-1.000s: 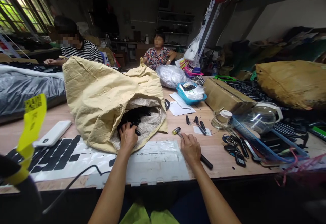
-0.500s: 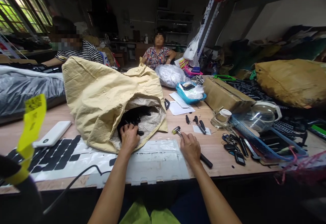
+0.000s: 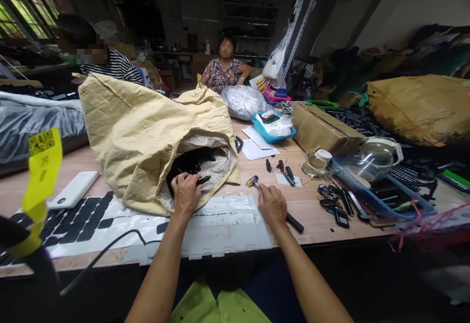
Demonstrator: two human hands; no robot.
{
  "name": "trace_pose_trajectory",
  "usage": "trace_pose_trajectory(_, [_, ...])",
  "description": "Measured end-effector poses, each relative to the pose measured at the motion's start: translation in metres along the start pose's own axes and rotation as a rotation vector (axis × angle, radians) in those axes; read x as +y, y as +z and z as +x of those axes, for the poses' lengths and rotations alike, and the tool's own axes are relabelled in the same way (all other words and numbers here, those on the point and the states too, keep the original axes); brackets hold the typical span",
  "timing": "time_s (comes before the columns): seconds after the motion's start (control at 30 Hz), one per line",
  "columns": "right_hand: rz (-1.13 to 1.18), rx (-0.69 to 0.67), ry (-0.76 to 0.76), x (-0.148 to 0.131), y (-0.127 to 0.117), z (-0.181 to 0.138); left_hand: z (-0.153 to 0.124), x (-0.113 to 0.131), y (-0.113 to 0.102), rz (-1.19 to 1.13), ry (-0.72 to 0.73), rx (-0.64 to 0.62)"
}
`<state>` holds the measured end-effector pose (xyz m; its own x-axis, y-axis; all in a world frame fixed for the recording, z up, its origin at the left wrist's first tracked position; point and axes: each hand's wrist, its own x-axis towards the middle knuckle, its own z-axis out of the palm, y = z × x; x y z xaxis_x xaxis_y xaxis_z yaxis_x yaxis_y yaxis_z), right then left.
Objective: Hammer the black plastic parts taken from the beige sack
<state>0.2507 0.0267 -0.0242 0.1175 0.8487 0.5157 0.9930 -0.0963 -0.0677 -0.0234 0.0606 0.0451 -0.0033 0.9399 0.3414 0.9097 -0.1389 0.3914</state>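
My left hand (image 3: 185,195) is at the mouth of a large beige sack (image 3: 147,132), its fingers closed around a black elongated piece (image 3: 203,180) whose end sticks out to the right. More black pieces (image 3: 193,159) lie in the dark inside of the sack, too shadowed to make out. Closed on a small hammer (image 3: 294,222), my right hand (image 3: 272,205) rests low over the table to the right of the sack. The hammer's head (image 3: 252,181), with a yellowish face, points away to the left, and its black handle comes out behind the hand.
Short black pieces (image 3: 288,173) lie beyond my right hand. Keys (image 3: 334,205), a glass jar (image 3: 316,164), a blue basket (image 3: 382,191) and a cardboard box (image 3: 325,129) stand right. A white power bank (image 3: 75,189) lies left. Two people sit across the table.
The black piece in my left hand shows more clearly and sits a little higher at the sack's mouth. My right hand keeps the hammer in nearly the same place. The view has shifted slightly.
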Motion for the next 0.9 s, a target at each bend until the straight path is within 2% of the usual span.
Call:
trace_pose_trajectory(0.13, [-0.004,-0.008,-0.001,-0.001,-0.002,0.0,-0.007,0.01,0.0,-0.097,0.038,-0.073])
trace_pose_trajectory(0.27, [0.0,-0.012,0.004,-0.001,-0.002,0.0,-0.021,0.026,0.008,-0.26,0.212,-0.273])
trace_pose_trajectory(0.4, [-0.002,-0.024,0.002,-0.002,-0.003,0.0,-0.034,0.036,0.025,-0.313,0.235,-0.426])
trace_pose_trajectory(0.53, [0.003,-0.037,0.009,-0.003,-0.003,0.0,-0.039,0.034,0.039,-0.349,0.218,-0.411])
trace_pose_trajectory(0.7, [0.05,-0.093,0.038,-0.001,-0.009,0.005,-0.039,0.03,0.045,-0.397,0.201,-0.372])
trace_pose_trajectory(0.8, [0.201,-0.102,0.058,-0.003,-0.02,0.002,-0.038,0.03,0.046,-0.412,0.179,-0.384])
trace_pose_trajectory(0.9, [0.461,-0.068,0.026,-0.014,-0.034,-0.009,-0.037,0.03,0.046,-0.425,0.187,-0.396])
